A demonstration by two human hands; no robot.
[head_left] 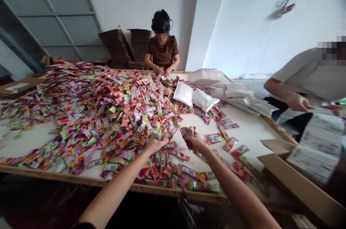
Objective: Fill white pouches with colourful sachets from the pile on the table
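Observation:
A wide heap of small colourful packets (108, 106), in pink, red, green and purple, spreads over a white table (244, 128). My left hand (156, 144) is closed round a few packets (160, 134) at the near side of the heap. A short way to its right, my right hand (196, 141) grips a thick stack of packets (187, 136), just above the bare table top. The two hands are apart, with a narrow gap between their bundles. What the packets contain cannot be made out.
Two filled white bags (183, 93) lie beyond my hands, with a pile of flat white bags (229, 88) behind. Across the table a person (162, 50) handles packets. On the right another person (305, 77) holds printed label sheets (320, 135) above an open cardboard box (294, 175).

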